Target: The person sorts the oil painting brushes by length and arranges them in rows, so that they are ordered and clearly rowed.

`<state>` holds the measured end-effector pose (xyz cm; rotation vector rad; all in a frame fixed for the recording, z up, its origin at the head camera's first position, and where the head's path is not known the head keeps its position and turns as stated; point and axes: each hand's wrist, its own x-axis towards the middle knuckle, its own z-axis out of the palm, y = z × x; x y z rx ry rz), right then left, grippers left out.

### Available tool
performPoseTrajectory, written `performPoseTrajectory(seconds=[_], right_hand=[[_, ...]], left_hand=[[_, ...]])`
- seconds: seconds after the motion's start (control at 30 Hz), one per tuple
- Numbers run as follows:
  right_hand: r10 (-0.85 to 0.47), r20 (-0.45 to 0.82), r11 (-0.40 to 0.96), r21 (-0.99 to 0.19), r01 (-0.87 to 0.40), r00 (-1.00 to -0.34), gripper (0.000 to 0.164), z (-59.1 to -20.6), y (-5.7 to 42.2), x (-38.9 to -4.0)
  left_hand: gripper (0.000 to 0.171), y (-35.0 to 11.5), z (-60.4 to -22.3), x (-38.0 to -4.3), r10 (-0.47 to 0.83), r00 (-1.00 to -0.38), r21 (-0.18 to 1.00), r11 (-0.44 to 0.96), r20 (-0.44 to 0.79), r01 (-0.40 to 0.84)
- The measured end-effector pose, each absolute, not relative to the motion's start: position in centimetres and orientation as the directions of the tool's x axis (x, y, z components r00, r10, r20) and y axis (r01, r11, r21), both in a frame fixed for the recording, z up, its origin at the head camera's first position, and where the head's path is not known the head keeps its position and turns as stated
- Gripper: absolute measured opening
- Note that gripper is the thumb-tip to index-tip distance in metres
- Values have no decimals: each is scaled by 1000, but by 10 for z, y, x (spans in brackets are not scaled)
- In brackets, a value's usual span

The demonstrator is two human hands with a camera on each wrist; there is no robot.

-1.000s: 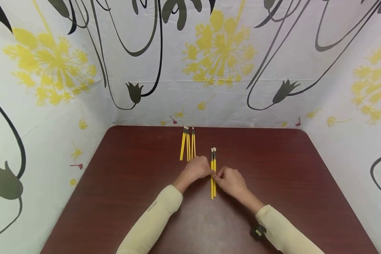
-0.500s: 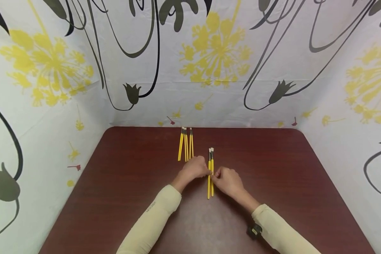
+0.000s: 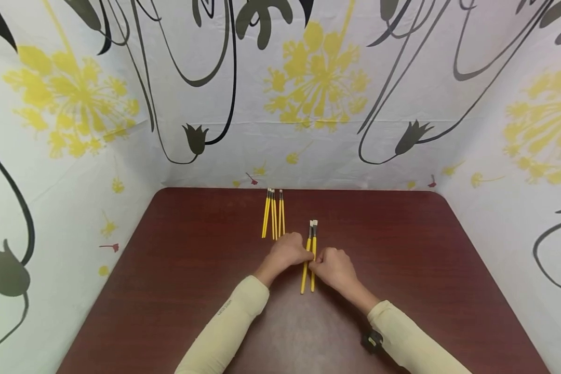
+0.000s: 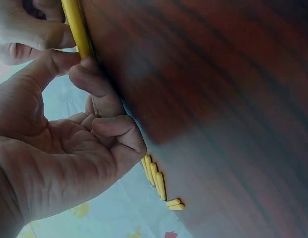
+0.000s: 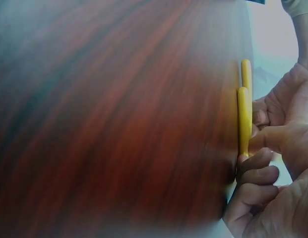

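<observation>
Two paintbrushes with yellow handles, dark ferrules and pale bristles lie side by side near the middle of the table, bristles away from me. My left hand (image 3: 287,250) pinches the left paintbrush (image 3: 304,280) partway along its handle. From the other side, my right hand (image 3: 335,267) holds the right paintbrush (image 3: 312,281) between thumb and finger. The handle ends spread apart, while the bristle ends stay close together. In the left wrist view, thumb and fingertip meet on a yellow handle (image 4: 77,27). Both handle ends, one a little ahead of the other (image 5: 244,114), show in the right wrist view.
Several more yellow paintbrushes (image 3: 274,214) lie in a loose row at the table's back edge, beyond my left hand. The dark red wooden table (image 3: 383,223) is enclosed by white cloth walls (image 3: 243,104) with a flower print.
The left paintbrush has turned slightly, its handle end swinging left away from the right one. Both hands remain at the brushes with little movement.
</observation>
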<state>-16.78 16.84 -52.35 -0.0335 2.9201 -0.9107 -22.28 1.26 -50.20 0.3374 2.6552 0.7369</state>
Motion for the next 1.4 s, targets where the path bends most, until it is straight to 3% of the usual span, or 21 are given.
performPoseTrajectory(seconds=[0.6, 0.77, 1.2, 1.4], right_hand=[[0, -111, 813, -579, 65, -994, 48, -525, 165, -166], [0, -119, 803, -591, 71, -993, 46, -523, 164, -164], [-27, -100, 777, -628, 43, -995, 45, -510, 158, -155], [-52, -102, 771, -637, 25, -993, 36, -510, 141, -145]], left_hand=[[41, 6, -516, -224, 326, -902, 588, 802, -282, 106], [41, 3, -496, -215, 299, -903, 612, 789, -309, 52], [43, -18, -481, -207, 302, -918, 632, 771, -256, 77], [39, -37, -478, -204, 266, -927, 589, 806, -266, 62]])
